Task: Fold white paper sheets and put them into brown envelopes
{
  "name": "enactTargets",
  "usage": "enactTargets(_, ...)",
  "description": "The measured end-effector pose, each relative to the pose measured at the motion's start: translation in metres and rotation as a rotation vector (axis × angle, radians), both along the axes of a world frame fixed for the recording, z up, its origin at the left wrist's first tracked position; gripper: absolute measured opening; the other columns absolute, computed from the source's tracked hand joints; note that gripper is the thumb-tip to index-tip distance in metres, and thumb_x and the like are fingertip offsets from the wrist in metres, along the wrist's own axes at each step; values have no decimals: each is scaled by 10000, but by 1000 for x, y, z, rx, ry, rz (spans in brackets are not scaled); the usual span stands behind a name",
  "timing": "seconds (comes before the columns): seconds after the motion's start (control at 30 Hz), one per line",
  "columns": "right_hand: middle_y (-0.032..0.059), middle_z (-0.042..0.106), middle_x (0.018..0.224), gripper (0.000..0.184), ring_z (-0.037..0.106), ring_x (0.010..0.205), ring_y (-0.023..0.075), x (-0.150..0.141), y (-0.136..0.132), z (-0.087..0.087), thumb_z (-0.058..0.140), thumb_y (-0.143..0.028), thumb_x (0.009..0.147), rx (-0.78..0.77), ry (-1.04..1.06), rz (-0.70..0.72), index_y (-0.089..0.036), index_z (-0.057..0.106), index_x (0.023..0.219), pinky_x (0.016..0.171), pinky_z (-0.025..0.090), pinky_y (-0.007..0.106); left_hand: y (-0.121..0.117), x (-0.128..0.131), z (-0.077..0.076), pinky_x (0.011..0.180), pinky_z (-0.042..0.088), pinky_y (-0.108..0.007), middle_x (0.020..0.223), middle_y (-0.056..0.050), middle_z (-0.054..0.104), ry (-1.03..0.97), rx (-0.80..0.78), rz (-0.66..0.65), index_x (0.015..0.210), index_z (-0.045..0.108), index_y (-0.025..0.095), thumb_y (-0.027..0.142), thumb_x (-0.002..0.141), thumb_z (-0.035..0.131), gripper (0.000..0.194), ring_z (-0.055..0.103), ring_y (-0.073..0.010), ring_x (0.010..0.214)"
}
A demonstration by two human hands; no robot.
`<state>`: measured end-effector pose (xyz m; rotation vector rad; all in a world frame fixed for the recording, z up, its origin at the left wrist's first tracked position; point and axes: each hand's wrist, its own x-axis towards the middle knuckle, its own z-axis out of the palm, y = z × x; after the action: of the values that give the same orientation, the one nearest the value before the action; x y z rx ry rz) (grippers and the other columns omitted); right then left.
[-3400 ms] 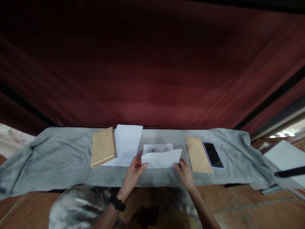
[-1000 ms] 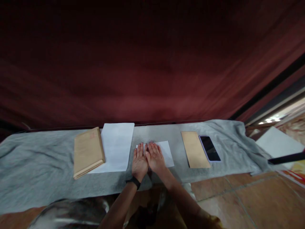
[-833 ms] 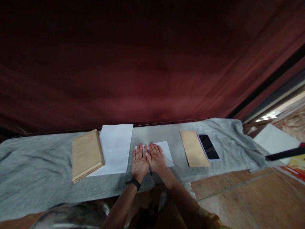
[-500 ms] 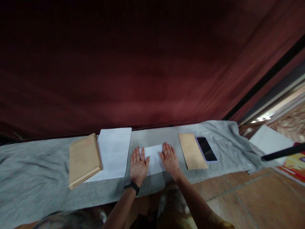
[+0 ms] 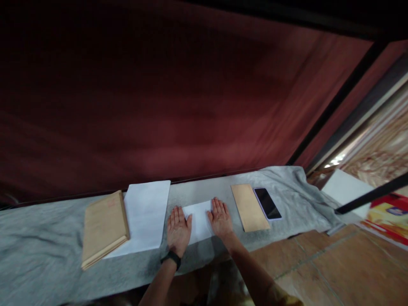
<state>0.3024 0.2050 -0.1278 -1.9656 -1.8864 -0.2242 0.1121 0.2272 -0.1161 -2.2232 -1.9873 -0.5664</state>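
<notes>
A small white sheet of paper point(image 5: 199, 222), which looks folded, lies on the grey cloth between my hands. My left hand point(image 5: 179, 231) rests flat on its left edge, fingers stretched out, with a dark band on the wrist. On the opposite edge my right hand point(image 5: 220, 217) lies flat too, fingers pointing away from me. Neither hand grips anything. To the left is a stack of larger white paper point(image 5: 148, 214), partly covered by a pile of brown envelopes point(image 5: 105, 227). One single brown envelope point(image 5: 250, 207) lies to the right of my right hand.
A phone point(image 5: 267, 203) in a purple case lies beside the single envelope. Grey cloth point(image 5: 41, 250) covers the long narrow surface. Dark red fabric point(image 5: 191, 127) hangs behind it. At the right are a black bar point(image 5: 372, 199), a red and yellow box point(image 5: 389, 216) and floor tiles point(image 5: 318, 259).
The camera view has shifted, so everything on the cloth appears slightly lower and farther left. Both hands stay flat at the small sheet's edges.
</notes>
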Motion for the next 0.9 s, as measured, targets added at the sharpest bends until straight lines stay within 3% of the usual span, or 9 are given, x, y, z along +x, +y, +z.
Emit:
enactTargets(0.1, 141, 414, 1557, 558, 411, 1435, 281, -1, 0, 0, 342, -395, 1055, 3, 6, -7, -107, 390, 1531, 1188, 291, 469, -11, 3, 2, 1168, 325, -538, 1522, -254, 443, -21, 45, -51, 1459, 459, 10, 430, 1014, 304, 631, 368, -349, 1459)
enactTargets(0.23, 154, 414, 1555, 555, 409, 1438, 276, -2, 0, -1, 361, -382, 1049, 5, 10, -15, -107, 390, 1531, 1193, 286, 467, -38, 10, 1, 1197, 300, -519, 1594, -110, 390, 35, 65, -294, 1509, 432, 182, 354, 1010, 364, 532, 293, -284, 1503)
enactTargets(0.3, 159, 418, 1552, 553, 412, 1437, 275, -1, 0, 0, 376, -377, 1048, -4, 12, -14, -98, 396, 1525, 1193, 288, 464, -49, 13, -3, 1194, 300, -537, 1594, -84, 395, 76, 43, -342, 1495, 459, 230, 357, 1005, 393, 510, 310, -295, 1495)
enactTargets(0.53, 182, 431, 1540, 532, 414, 1435, 295, -17, -2, 10, 417, -349, 1033, -28, 74, -66, -69, 452, 1485, 1179, 312, 494, -55, 14, -5, 1191, 292, -562, 1590, -98, 393, 139, -8, -326, 1491, 466, 221, 323, 992, 413, 512, 305, -313, 1496)
enactTargets(0.73, 90, 482, 1526, 453, 403, 1445, 218, -63, -26, 5, 360, -343, 1060, -27, 126, 139, -183, 512, 1455, 1191, 321, 457, -57, 9, -3, 1212, 270, -534, 1596, -124, 373, 218, -39, -377, 1491, 460, 145, 95, 897, 402, 599, 278, -308, 1505)
enactTargets(0.9, 108, 470, 1531, 485, 418, 1436, 216, -49, -38, 9, 390, -392, 1056, -30, 93, 109, -163, 486, 1472, 1195, 312, 430, -57, 4, -5, 1200, 313, -504, 1566, -140, 423, 161, -10, -386, 1497, 437, 108, 154, 948, 358, 557, 330, -273, 1488)
